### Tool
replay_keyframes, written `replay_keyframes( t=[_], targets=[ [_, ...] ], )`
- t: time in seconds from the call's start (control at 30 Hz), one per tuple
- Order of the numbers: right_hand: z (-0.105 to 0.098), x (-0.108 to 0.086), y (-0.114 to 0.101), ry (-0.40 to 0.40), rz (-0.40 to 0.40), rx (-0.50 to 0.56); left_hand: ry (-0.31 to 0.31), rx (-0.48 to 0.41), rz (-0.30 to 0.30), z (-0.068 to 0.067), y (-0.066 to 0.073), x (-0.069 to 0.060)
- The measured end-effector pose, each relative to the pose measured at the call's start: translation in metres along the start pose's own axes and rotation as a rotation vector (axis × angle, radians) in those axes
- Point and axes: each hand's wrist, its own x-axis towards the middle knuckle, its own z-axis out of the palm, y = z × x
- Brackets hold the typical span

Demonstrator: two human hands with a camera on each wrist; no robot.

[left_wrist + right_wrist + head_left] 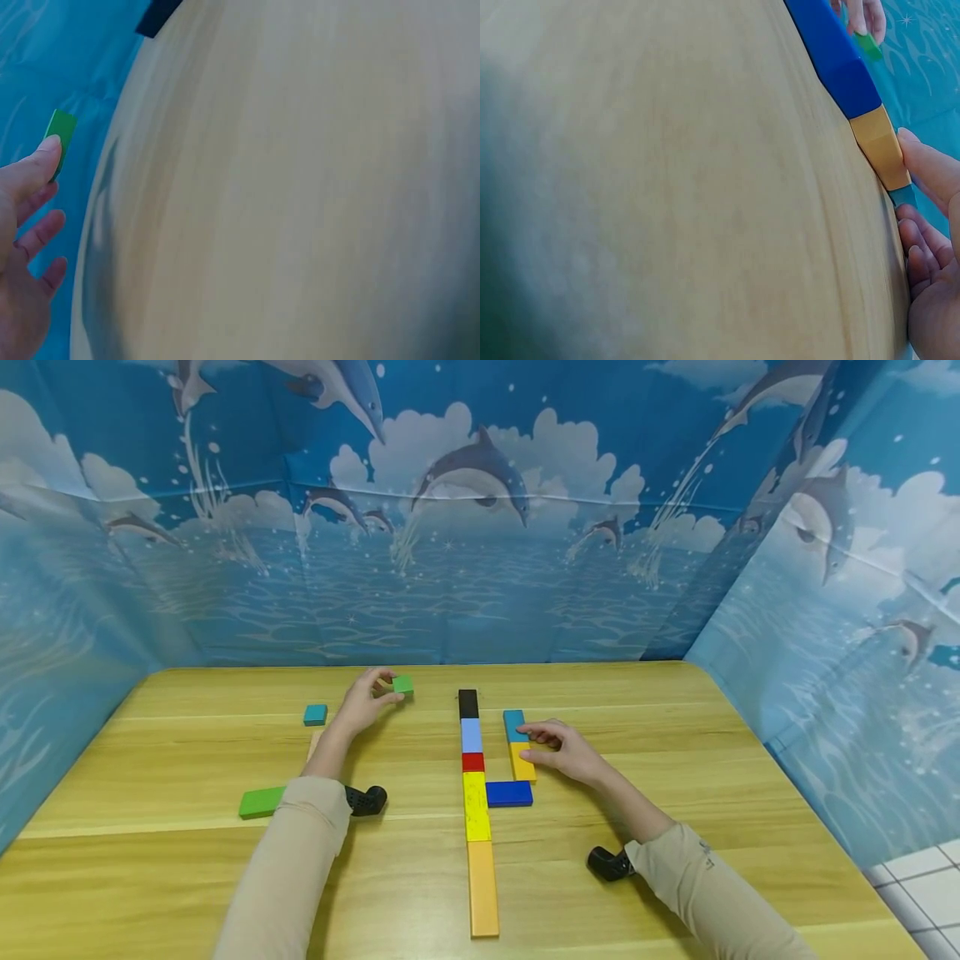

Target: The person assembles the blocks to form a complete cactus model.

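Note:
My left hand (363, 700) pinches a small green block (403, 684) between thumb and fingers, near the table's back edge. The left wrist view shows the thumb on that block's face. To the right, my right hand (566, 752) is at a teal block (514, 723) and a yellow-orange block (522, 763) set end to end. Its index fingertip reaches the teal block and its thumb the yellow-orange one, with thumb and fingers apart. A dark blue block (509, 793) lies crosswise just nearer, against a straight column with a yellow block (476, 807).
The column also has a black block (468, 703), light blue block (471, 735), red block (473, 762) and long orange block (483, 889). At left lie a teal square block (316, 715), a green block (261, 802) and a pale block (314, 743) partly behind the left arm.

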Motion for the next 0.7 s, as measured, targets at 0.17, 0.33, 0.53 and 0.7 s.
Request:
replay_keyframes(
  t=[0.17,0.33,0.53,0.7],
  targets=[
    [-0.001,-0.004,-0.012,-0.008,0.01,0.001,-0.002,-0.008,-0.018,0.01,0.001,0.009],
    [0.001,0.001,0.005,0.001,0.0,-0.004,-0.009,-0.025,-0.056,0.02,0.002,0.016],
    [0.002,0.006,0.024,0.009,-0.006,-0.008,-0.005,-0.005,-0.093,0.028,0.002,0.025],
    [0.001,0.005,0.02,0.006,0.003,-0.008,0.014,0.028,-0.105,0.035,0.004,0.032]
  ],
)
